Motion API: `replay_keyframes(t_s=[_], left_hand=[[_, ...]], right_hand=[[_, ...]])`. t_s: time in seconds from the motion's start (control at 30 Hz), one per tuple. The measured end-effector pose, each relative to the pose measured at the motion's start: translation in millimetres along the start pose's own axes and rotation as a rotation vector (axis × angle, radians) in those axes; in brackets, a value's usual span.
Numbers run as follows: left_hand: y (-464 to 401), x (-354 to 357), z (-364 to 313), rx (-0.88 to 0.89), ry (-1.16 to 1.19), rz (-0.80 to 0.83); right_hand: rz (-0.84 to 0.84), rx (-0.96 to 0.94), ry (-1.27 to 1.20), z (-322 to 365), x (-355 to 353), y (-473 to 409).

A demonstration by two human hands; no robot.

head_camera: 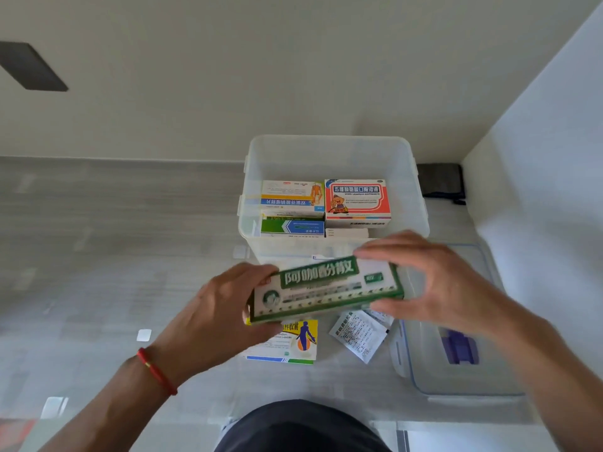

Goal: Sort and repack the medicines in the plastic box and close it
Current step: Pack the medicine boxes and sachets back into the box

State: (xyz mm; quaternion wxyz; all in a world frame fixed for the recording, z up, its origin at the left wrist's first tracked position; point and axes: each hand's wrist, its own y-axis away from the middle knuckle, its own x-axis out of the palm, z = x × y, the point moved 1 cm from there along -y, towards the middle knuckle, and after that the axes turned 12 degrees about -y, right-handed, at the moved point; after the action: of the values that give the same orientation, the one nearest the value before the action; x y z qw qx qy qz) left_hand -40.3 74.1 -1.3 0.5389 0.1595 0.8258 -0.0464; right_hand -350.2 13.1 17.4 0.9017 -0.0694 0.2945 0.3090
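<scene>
Currently: left hand (212,316) and right hand (434,282) gripping green carton (326,288) by its ends, just before plastic box (332,148). Risk: its length may be jamming against cartons already packed.

Grey floor (114,256), clear plastic box (332,151), lid (456,380), yellow med pack (293,340), white sachet (357,337).

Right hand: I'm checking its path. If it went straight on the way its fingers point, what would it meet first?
The right hand already touches the green box it points at; beyond that, probably the left hand.
</scene>
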Motion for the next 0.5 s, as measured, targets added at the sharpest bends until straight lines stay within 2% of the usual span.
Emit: replay_keyframes(t_s=[0.1,0.17,0.27,0.37,0.5], left_hand=[[-27.4,-32.5,-5.1,0.076,0.002,-0.156],[-56.7,-43.1,-2.7,0.087,-0.046,-0.207],[-109.4,-38.4,9.8,0.021,-0.134,-0.201],[-154.6,-21.2,30.8,-0.081,-0.204,-0.126],[-178.4,2.1,49.9,-0.082,-0.389,-0.145]], right_hand=[[-0.153,-0.042,-0.138,6.0,-34.3,-9.0],[-0.232,-0.042,-0.135,1.1,-45.0,-26.4],[-0.31,0.016,-0.015,-18.4,-40.3,-64.6],[-0.313,0.083,0.113,-43.7,-27.2,-106.4],[-0.291,0.209,0.184,-75.5,-5.7,-157.5]])
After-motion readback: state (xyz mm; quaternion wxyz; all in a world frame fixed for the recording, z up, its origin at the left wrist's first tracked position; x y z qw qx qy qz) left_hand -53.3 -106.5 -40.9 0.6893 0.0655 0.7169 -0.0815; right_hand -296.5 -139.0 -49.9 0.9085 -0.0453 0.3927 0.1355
